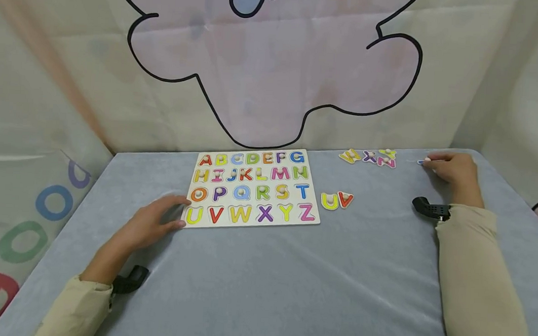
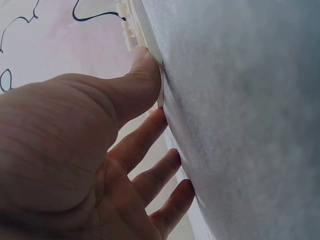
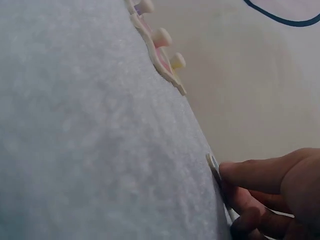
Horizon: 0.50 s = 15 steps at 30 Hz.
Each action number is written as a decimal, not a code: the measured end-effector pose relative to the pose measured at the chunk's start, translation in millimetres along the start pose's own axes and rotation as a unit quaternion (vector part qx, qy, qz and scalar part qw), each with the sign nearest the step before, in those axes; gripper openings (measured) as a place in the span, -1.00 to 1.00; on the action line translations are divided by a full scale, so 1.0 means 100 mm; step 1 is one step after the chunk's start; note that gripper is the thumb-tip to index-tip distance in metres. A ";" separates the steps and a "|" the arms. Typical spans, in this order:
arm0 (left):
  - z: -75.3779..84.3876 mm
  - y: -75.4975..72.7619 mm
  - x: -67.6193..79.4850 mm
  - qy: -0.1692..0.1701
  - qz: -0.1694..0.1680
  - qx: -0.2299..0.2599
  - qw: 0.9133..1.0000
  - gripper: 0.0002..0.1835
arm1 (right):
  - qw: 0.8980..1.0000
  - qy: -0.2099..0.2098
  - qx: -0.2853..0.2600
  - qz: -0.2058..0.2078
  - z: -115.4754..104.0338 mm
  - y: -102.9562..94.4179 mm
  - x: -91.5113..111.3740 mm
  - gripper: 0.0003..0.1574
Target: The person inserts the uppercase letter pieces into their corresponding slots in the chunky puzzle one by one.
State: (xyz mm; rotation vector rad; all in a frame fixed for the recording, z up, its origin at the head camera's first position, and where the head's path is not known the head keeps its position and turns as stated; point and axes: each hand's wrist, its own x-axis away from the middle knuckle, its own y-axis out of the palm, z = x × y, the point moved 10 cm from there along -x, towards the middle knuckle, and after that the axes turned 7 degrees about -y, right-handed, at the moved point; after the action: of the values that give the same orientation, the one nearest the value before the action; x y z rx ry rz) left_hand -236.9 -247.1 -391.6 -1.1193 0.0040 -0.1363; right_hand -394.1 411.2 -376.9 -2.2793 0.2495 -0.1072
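Observation:
A white alphabet puzzle board (image 1: 250, 228) lies on the table. My left hand (image 1: 149, 225) rests at its left side, thumb and index finger touching the edge. In the left wrist view the thumb (image 2: 145, 80) lies along the board's edge and the other fingers are spread and fairly straight. Far right, my right hand (image 1: 453, 170) pinches a small letter piece (image 1: 421, 162) with a bluish face, mostly covered by fingers. In the right wrist view that letter piece (image 3: 213, 162) is low against the cloth under the fingertips.
Right of the board lie a yellow U (image 1: 329, 201) and a red V (image 1: 345, 199). Near the back edge are a yellow W (image 1: 350, 156), a purple X (image 1: 369, 156), a pink Z (image 1: 386, 162) and a yellow piece (image 1: 388, 153). A printed cloth wall (image 1: 264, 86) stands behind.

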 end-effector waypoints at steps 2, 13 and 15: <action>0.01 0.01 0.01 0.004 -0.001 0.002 1.000 -0.48 | 1.000 0.010 0.011 0.008 0.02 0.01 0.00 -0.75; 0.02 -0.02 0.02 0.009 0.006 -0.003 1.000 -0.49 | 0.998 -0.002 0.040 0.045 -0.05 -0.02 -0.01 -0.58; 0.01 -0.01 0.02 0.007 0.006 -0.002 1.000 -0.49 | 0.998 0.001 0.045 0.042 -0.07 0.01 -0.01 -0.50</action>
State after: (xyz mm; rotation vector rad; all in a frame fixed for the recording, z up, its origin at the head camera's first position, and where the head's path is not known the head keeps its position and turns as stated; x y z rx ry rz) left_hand -235.1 -246.7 -389.7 -1.1223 0.0235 -0.1338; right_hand -396.4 405.6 -372.5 -2.1758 0.3347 -0.0750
